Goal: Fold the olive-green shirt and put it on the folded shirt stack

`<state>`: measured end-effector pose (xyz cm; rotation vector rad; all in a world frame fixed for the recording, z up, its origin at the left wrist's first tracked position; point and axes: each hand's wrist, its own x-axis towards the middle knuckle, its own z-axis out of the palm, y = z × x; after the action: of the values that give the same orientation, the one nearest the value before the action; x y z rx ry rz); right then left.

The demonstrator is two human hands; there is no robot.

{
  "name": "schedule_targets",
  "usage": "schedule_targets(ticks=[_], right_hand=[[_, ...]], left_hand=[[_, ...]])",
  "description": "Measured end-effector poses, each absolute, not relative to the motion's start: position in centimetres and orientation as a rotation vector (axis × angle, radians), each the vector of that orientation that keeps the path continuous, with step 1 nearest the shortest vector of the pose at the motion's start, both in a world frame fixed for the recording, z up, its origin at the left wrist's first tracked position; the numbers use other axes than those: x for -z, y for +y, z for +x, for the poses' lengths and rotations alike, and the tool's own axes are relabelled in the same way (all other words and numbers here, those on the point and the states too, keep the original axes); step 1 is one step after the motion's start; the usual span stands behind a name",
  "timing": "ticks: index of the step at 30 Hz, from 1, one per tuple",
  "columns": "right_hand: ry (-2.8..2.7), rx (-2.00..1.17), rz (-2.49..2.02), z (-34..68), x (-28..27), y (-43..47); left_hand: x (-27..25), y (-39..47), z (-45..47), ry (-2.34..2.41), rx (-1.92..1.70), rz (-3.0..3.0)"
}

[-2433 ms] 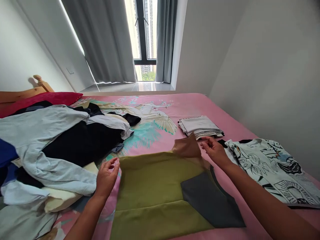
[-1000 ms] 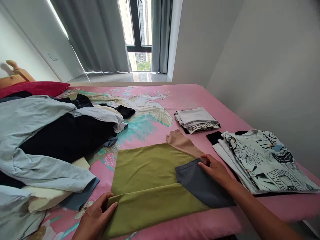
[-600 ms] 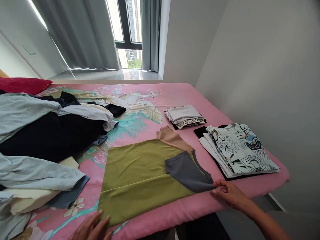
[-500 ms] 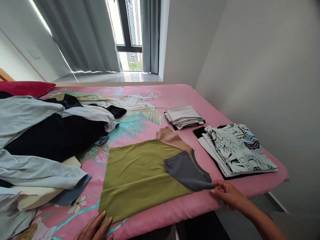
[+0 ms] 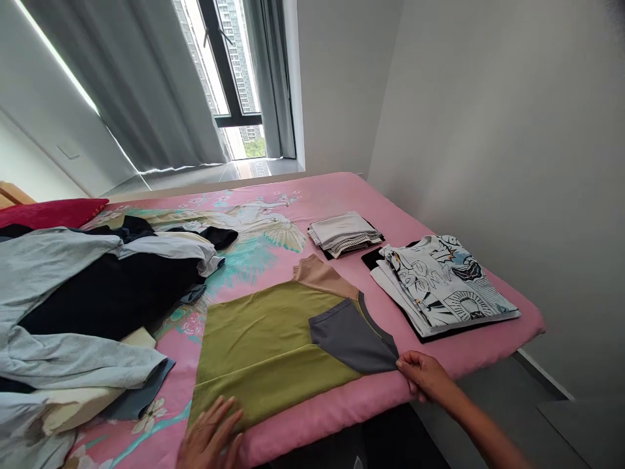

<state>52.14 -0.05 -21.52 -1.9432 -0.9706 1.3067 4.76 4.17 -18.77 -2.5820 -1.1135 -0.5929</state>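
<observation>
An olive-green T-shirt (image 5: 254,345) with one tan sleeve and one dark grey sleeve lies partly folded near the bed's front edge. Its collar points right. My right hand (image 5: 424,376) pinches the shirt at the corner by the collar and grey sleeve. At the hem end, my left hand (image 5: 211,435) lies on the olive fabric with fingers spread, holding nothing. The lower part of that hand is cut off by the frame.
On the pink flowered bedsheet (image 5: 336,189), a folded stack of printed white shirts (image 5: 439,280) lies right of the T-shirt. Behind it is a smaller pile of folded light clothes (image 5: 344,231). Loose clothes (image 5: 97,293) heap up on the left, near a red pillow (image 5: 58,212).
My left hand has moved up from the hem corner onto the shirt's fabric. My right hand keeps its pinch on the collar end. The camera view has tilted and shifted slightly.
</observation>
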Motion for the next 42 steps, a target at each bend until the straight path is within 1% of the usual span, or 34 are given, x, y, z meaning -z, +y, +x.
schedule_targets(ticks=[2,5,7,8,12,15,19,22,26,30,33,37,42], right_hand=[[-1.024,-1.207,-2.006,52.3,21.0,-0.3],[-1.138,-0.809,-2.159,51.5,19.4,-0.9],[-1.239,-0.586,-2.115,49.8,18.0,-1.2],[-1.322,-0.535,-2.032,48.6,17.4,-1.2],[-1.778,-0.503,-1.581,42.8,16.4,0.4],[-2.007,-0.473,-1.438,39.4,17.3,2.9],[-2.167,-0.352,-1.596,38.7,20.1,5.6],[-2.214,-0.278,-1.74,39.6,22.0,6.4],[-2.172,-0.226,-1.782,39.6,21.9,6.4],[-2.091,-0.188,-1.712,40.3,20.7,5.8],[-1.948,-0.113,-1.726,43.4,21.0,4.6],[-1.804,-0.072,-1.84,48.9,22.6,2.3],[-1.675,-0.287,-2.017,52.0,22.7,0.5]], left_hand=[[17.7,4.6,8.8,-1.015,0.564,-2.677],[16.7,4.4,14.6,-0.971,0.452,-2.88],[16.6,4.0,17.6,-1.025,0.421,-2.984],[16.7,3.7,18.7,-1.061,0.433,-3.011],[17.5,3.3,20.4,-1.32,0.51,-2.95],[18.2,4.0,18.5,-1.485,0.422,-2.876],[19.2,5.2,12.4,-1.824,0.172,-2.687],[19.9,5.2,7.9,-2.099,0.069,-2.455],[20.4,4.6,4.5,-2.174,0.131,-2.318],[20.8,4.5,1.9,-2.124,0.367,-2.271],[20.9,4.9,-0.1,-2.137,0.498,-2.247],[19.8,6.1,-0.6,-2.151,0.416,-2.298],[17.3,9.1,1.1,-2.132,0.178,-2.355]])
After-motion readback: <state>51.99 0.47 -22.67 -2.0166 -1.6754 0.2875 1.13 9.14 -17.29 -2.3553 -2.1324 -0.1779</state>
